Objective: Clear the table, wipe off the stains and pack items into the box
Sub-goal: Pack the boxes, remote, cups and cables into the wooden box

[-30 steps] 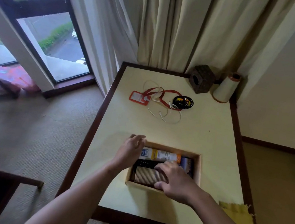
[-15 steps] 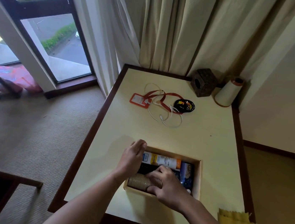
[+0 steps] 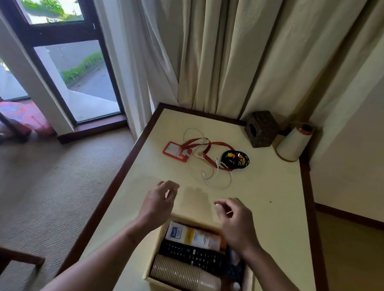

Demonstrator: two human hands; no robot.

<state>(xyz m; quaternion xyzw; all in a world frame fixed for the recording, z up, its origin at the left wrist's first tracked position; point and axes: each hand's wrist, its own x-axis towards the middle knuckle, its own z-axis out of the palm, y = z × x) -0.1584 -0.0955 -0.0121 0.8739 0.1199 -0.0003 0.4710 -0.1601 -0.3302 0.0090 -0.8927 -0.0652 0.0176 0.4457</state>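
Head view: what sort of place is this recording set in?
Probably a hotel room or a bedroom, though that is a guess. Full-length cream curtains hang beside a tall dark-framed window, the floor is carpet, and a small table sits in the corner against the wall.

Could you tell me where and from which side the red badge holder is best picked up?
Probably pinch the badge holder by its free left edge, coming from above-left. It lies flat, and its right end is tangled with the lanyard and white cable.

left hand empty, right hand empty, fingers loosely curled
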